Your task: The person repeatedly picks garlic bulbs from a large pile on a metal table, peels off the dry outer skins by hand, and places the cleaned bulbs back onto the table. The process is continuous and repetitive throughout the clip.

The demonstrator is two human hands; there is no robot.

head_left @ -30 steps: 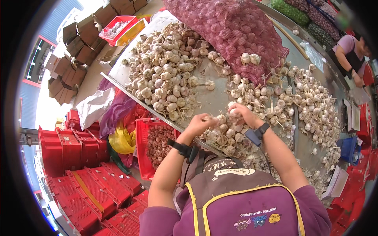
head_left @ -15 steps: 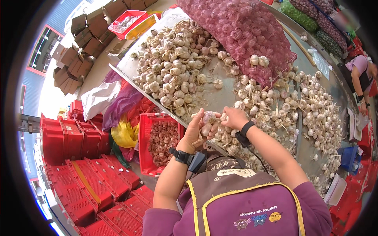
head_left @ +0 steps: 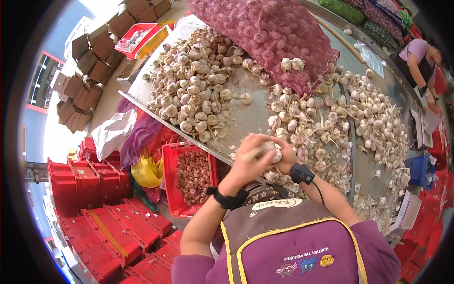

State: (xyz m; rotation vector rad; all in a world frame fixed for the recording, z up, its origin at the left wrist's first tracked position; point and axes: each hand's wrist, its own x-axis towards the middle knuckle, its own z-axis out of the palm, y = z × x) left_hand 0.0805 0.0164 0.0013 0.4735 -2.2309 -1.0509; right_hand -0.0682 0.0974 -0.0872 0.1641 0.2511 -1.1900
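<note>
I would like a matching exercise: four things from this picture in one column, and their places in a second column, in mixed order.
Things:
1. garlic bulb
2. red mesh sack
3. red crate of garlic
4. cardboard boxes

Places:
A. lying on the far part of the metal table
B. stacked at the upper left
C. between both hands
D. below the table's near edge

Pairs: 1-C, 2-A, 3-D, 4-B

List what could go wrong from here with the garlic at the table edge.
1. Both hands, left hand and right hand, close on one garlic bulb right at the table edge; if it slips, it could drop past the red crate to the floor.
2. Loose bulbs lie close to that edge; a nudge from a forearm might roll some off.
</note>
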